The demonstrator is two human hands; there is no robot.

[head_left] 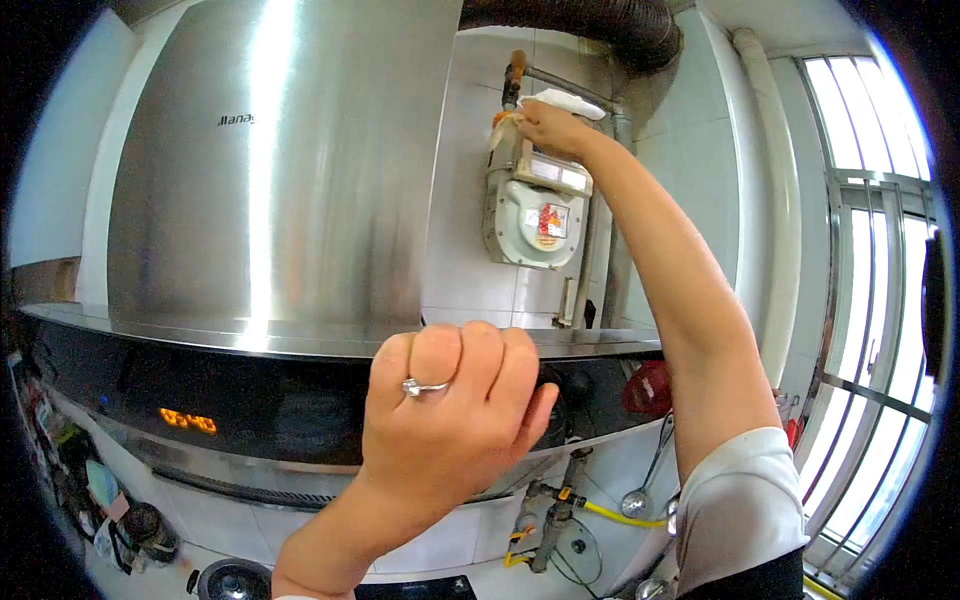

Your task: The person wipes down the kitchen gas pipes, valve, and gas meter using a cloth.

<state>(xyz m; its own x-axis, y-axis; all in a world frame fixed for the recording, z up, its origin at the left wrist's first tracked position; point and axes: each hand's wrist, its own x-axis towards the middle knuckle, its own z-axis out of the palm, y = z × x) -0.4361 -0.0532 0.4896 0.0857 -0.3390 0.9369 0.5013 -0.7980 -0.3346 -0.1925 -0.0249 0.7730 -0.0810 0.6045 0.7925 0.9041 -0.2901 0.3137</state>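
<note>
My right hand [548, 130] reaches up to the top of a grey gas meter [505, 222] on the tiled wall. Its fingers are closed on a white cloth [566, 102], which lies along the meter's top beside the pipes; part of the cloth is hidden behind the hand. My left hand [455, 410], with a ring on one finger, is closed in front of the black front panel of a range hood [290, 395]. The knuckles reach the hood's metal edge. Its fingertips are turned away, so I cannot tell what they grip.
The steel hood body [270, 180] fills the upper left. A ribbed duct [590, 22] crosses above the meter. Below the hood are a yellow gas hose [625, 517], a hanging ladle [640, 495] and a dark pot [232, 580]. A barred window [870, 280] stands at right.
</note>
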